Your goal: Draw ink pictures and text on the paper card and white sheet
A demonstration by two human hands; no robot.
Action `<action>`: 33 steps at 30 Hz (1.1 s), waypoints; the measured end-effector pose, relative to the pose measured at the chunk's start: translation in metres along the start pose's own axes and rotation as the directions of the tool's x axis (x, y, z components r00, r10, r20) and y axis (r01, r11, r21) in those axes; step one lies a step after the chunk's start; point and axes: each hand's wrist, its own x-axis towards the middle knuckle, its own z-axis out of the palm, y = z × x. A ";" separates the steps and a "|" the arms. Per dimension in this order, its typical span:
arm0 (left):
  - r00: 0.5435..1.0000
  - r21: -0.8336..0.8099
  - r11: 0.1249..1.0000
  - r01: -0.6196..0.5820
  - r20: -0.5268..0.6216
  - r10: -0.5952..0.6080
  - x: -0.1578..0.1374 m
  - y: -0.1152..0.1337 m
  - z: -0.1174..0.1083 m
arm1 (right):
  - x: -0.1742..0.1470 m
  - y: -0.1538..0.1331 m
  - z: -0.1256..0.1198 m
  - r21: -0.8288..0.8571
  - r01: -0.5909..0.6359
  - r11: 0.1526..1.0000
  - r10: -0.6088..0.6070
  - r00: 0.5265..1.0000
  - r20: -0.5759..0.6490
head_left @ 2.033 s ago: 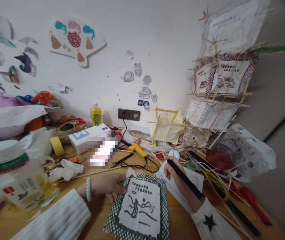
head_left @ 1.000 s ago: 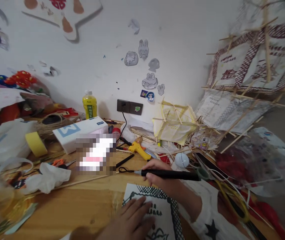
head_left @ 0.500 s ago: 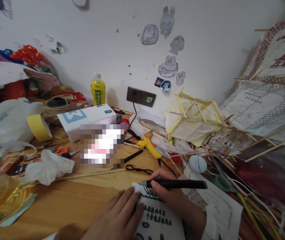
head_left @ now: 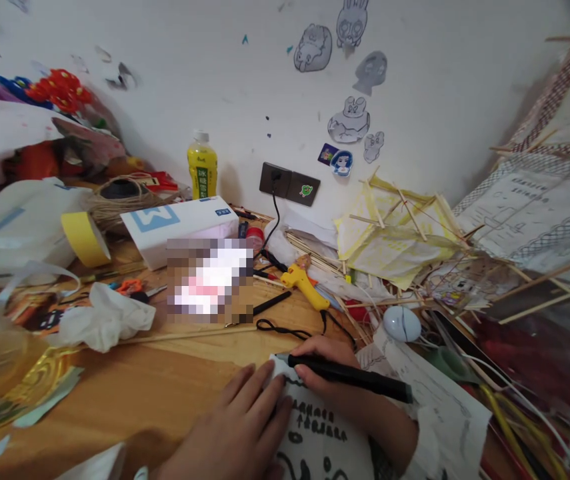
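Observation:
Between the fingers of my right hand is a black marker pen, its grey tip at the top left corner of a white sheet of paper. Black characters and wavy lines cover parts of that sheet; its lower end runs out of view. My left hand lies flat on the sheet's left edge and the wooden table, fingers stretched out and holding nothing. Part of the sheet's upper drawing is hidden by my right hand.
Behind my hands lie a yellow glue gun, a black pen and a crumpled tissue. A computer mouse, thin sticks and a yellow paper frame crowd the right. A white box and yellow tape stand at left.
My view has tilted down a little and shifted left. The marker's rear end has dropped, so the pen slants more, with its tip near the paper's top left corner. My left hand stays flat.

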 end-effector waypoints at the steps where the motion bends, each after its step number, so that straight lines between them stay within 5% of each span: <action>1: 1.000 0.027 1.000 -0.007 0.014 0.007 0.001 0.001 -0.004 | 0.000 0.000 0.000 0.001 0.004 1.000 -0.004 1.000 0.001; 33: 0.998 0.040 0.999 -0.010 0.062 0.007 0.003 0.004 -0.012 | -0.001 -0.006 -0.006 0.035 -0.008 0.999 0.009 1.000 -0.015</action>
